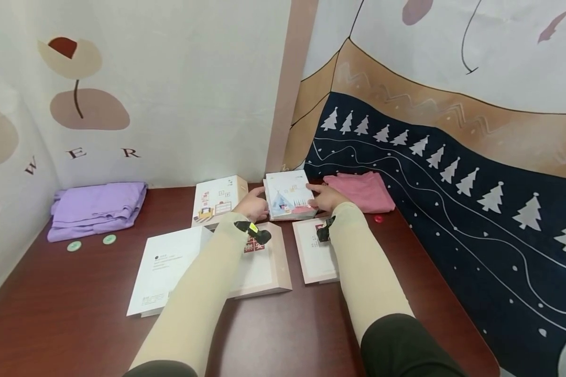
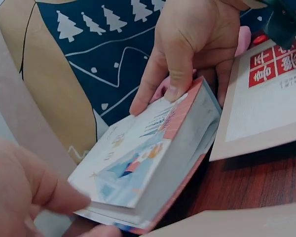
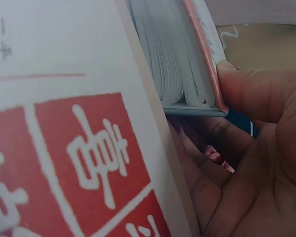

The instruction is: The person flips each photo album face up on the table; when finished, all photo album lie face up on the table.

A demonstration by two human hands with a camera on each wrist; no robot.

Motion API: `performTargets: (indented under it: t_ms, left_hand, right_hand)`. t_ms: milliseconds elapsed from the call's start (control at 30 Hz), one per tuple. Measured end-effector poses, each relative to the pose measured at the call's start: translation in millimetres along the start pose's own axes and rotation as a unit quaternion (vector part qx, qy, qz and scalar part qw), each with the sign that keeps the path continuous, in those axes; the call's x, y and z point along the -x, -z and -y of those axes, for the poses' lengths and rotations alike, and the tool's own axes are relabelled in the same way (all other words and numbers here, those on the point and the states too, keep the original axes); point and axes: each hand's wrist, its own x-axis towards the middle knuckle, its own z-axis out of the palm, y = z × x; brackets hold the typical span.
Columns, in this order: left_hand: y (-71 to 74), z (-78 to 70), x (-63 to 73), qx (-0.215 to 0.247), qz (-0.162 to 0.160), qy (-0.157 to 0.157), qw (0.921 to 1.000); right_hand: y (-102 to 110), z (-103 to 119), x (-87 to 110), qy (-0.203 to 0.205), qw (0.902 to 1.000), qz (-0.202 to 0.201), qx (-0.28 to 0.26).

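A thick photo album [image 1: 290,196] with an illustrated white cover lies at the back of the table, between both hands. Its loose page edges [image 3: 160,54] show in the right wrist view. My right hand [image 1: 329,199] grips the album's right side, thumb on the cover and fingers beneath. At the opposite side, my left hand [image 1: 253,205] holds the near left corner, its fingertips at the cover's edge in the left wrist view. Just in front of the album are a white album with red characters [image 1: 264,267], partly under the left forearm, and another red-stamped one [image 1: 315,256] beside the right wrist.
Another illustrated album [image 1: 219,199] stands left of the left hand, and a plain white one [image 1: 170,267] lies nearer. Folded purple cloth [image 1: 96,209] and green discs [image 1: 109,239] are at the left. Pink cloth [image 1: 360,191] and a red disc [image 1: 379,219] lie at the right, by the curtain.
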Motion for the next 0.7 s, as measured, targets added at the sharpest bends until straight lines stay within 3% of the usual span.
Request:
performTargets:
  t_ms: [167, 300, 467, 633, 700]
  left_hand:
    - [1.9, 0.3, 1.7, -0.030, 0.018, -0.023, 0.9991]
    - [1.6, 1.4, -2.6, -0.020, 0.015, -0.046, 0.9986]
    - [2.0, 0.6, -4.2, 0.001, -0.004, -0.066, 0.9978]
    - [5.7, -3.6, 2.5, 0.003, -0.012, -0.072, 0.9973]
    - [8.4, -6.2, 7.1, -0.014, -0.018, -0.082, 0.9964]
  right_hand:
    - [-2, 5, 4.1, -0.002, 0.9992, 0.028, -0.029]
    - [-1, 7, 1.9, 0.005, 0.9990, 0.035, -0.029]
    - [-1, 10, 1.7, 0.062, 0.9972, 0.002, 0.042]
    - [-10, 22, 12.4, 0.112, 0.9919, -0.050, 0.035]
    - [-16, 31, 18.2, 0.125, 0.9902, -0.048, 0.039]
